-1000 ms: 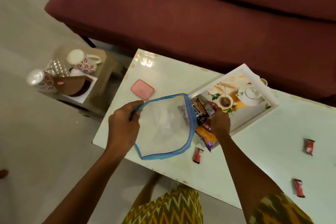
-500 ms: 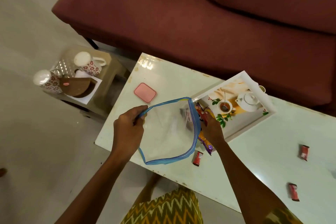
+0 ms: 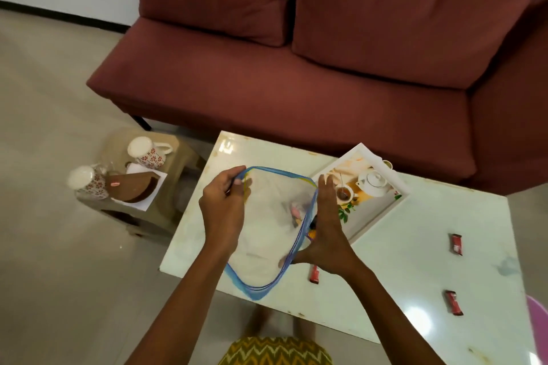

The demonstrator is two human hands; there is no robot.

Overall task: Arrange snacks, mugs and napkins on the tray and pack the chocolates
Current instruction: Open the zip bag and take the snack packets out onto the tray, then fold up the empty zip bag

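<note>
Standing on a stool (image 3: pixel 166 218) at far left, two mugs (image 3: pixel 146 152) and a brown holder (image 3: pixel 133 190) are seen well apart from the table (image 3: pixel 415 246). A clear bag (image 3: pixel 267 243) is held open above the table: its left rim is pinched by the left hand (image 3: pixel 224 207), its right rim is pressed by the right hand (image 3: pixel 324 231) with fingers spread flat. Part of the tray (image 3: pixel 382 210) is hidden behind that hand. Three chocolates (image 3: pixel 456 243) lie on the table, one just beside the right wrist.
</note>
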